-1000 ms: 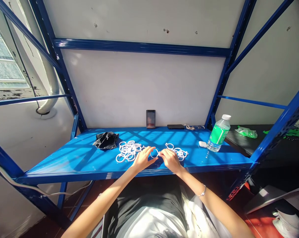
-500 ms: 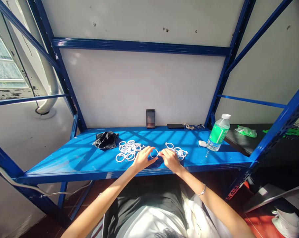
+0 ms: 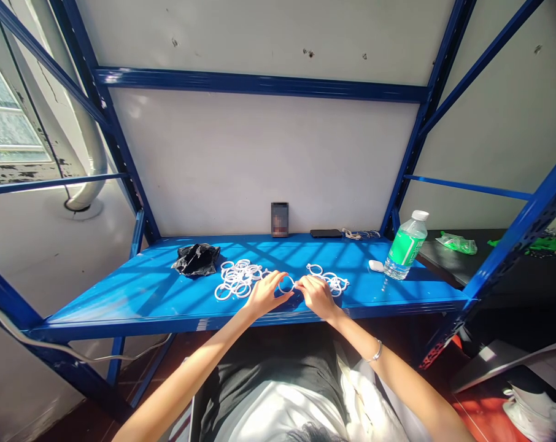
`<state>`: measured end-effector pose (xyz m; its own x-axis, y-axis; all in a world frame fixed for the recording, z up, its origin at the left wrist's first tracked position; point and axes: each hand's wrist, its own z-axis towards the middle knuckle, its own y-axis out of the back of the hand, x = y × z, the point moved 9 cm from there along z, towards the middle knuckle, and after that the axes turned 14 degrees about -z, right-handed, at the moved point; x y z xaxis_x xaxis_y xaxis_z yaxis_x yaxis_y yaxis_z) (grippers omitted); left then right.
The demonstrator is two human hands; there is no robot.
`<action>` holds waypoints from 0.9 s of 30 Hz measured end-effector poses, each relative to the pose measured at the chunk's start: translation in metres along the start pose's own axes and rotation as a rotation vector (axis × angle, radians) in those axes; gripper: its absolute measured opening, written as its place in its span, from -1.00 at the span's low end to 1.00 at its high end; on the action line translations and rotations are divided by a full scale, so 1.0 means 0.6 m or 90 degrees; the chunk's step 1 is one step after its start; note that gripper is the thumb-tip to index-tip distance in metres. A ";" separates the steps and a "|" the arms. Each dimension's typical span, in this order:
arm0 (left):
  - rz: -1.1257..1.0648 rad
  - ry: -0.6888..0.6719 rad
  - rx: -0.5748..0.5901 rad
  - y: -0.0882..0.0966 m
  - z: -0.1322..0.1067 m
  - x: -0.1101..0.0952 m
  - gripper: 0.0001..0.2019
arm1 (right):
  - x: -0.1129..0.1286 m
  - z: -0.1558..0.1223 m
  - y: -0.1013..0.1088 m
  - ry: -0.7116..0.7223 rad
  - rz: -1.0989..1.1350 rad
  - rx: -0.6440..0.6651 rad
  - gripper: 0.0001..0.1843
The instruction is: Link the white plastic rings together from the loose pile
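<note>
Between my hands is a white ring (image 3: 286, 291), held just above the front of the blue shelf. My left hand (image 3: 266, 294) grips the ring's left side between thumb and fingers. Closed in a pinch, my right hand (image 3: 318, 297) holds the ring's right edge; the exact fingertip contact is too small to make out. A pile of white rings (image 3: 239, 279) lies just left of my left hand. Behind and beside my right hand is a smaller group of white rings (image 3: 337, 283), partly hidden by that hand.
On the blue shelf (image 3: 135, 294) lie a crumpled black plastic bag (image 3: 196, 259), a black phone (image 3: 326, 234), a cable (image 3: 361, 234) and a small white case (image 3: 376, 266). A water bottle (image 3: 405, 245) stands at right. Blue metal posts frame both sides. Another person's hand shows at far right.
Both hands keep nearly the same pose around the ring. The whole view has shifted very slightly; nothing on the shelf has visibly moved.
</note>
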<state>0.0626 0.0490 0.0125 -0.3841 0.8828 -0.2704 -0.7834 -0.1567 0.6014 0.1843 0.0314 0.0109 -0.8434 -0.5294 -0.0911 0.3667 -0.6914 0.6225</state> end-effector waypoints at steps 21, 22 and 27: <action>-0.006 0.000 -0.001 0.000 -0.001 -0.002 -0.63 | 0.003 0.001 0.002 0.009 -0.015 0.010 -0.79; -0.005 -0.005 -0.005 0.000 -0.001 -0.002 -0.63 | 0.003 0.001 0.002 0.009 -0.016 0.011 -0.78; -0.007 -0.013 -0.015 0.000 -0.003 0.000 -0.62 | 0.004 0.002 0.003 0.007 -0.015 0.012 -0.74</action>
<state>0.0619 0.0480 0.0111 -0.3656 0.8933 -0.2614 -0.7992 -0.1574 0.5801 0.1823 0.0293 0.0129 -0.8471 -0.5189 -0.1148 0.3396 -0.6947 0.6341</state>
